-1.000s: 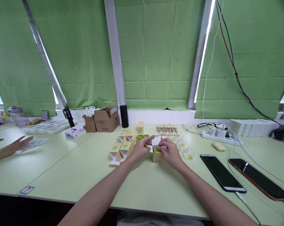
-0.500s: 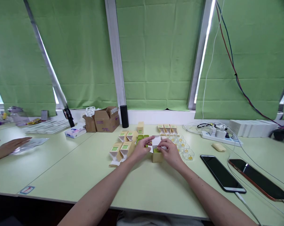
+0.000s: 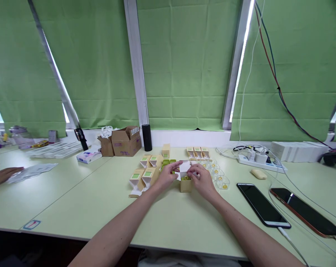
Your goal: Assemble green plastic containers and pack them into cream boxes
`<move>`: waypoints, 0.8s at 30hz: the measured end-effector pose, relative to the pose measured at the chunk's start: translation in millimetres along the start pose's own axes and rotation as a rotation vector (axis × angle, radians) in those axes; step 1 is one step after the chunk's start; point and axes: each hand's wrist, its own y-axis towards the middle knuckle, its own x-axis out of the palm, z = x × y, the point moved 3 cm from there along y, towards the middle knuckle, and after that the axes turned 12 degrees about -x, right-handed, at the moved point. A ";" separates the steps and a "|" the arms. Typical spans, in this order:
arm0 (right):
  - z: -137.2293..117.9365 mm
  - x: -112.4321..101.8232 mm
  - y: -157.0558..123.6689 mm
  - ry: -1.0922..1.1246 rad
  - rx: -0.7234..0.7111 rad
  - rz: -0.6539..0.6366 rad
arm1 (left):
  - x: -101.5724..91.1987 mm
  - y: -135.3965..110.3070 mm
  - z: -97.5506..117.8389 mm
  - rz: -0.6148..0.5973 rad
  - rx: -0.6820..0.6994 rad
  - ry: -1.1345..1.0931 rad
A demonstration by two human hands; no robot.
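Observation:
A small tan carton (image 3: 186,185) stands open on the pale green table (image 3: 168,222), with a green-yellow item showing in its mouth and a white flap raised behind it. My left hand (image 3: 168,177) grips the carton's left side, fingers pinched at the flap. My right hand (image 3: 202,178) holds the right side, thumb and fingers closed near the opening. More tan cartons with green labels (image 3: 147,174) lie just left of my hands. Several clear round cases with yellow contents (image 3: 219,176) sit to the right.
Two phones (image 3: 264,204) lie at the right with a charging cable, near a power strip (image 3: 261,159) and white boxes. Brown cardboard boxes (image 3: 126,141) and a black cylinder (image 3: 147,137) stand at the back. Another person's hand (image 3: 2,175) rests on papers at far left.
My fingers have shifted slightly on the carton's flap, exposing more of the item inside. The other person's hand at far left has drawn back toward the left edge.

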 end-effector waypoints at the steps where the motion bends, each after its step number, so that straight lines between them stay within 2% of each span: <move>1: -0.4 -1.0 0.1 0.001 -0.008 0.013 | -0.2 0.3 -0.2 0.000 0.000 -0.003; 6: 1.3 -6.3 0.7 0.013 0.010 0.118 | 0.5 2.0 -1.3 -0.011 -0.021 -0.037; 12: 18.0 -7.3 -1.8 0.123 0.196 0.223 | 0.5 4.3 -3.8 -0.016 -0.041 -0.077; 15: 26.2 -6.0 -2.8 0.165 0.254 0.231 | -0.1 5.9 -4.6 -0.027 -0.057 -0.111; 19: 33.3 -4.0 -3.3 0.165 0.232 0.237 | -0.3 7.1 -4.2 -0.015 -0.031 -0.152; 24: 40.1 2.6 -5.1 0.189 0.248 0.188 | 2.9 7.7 -7.4 0.014 -0.017 -0.075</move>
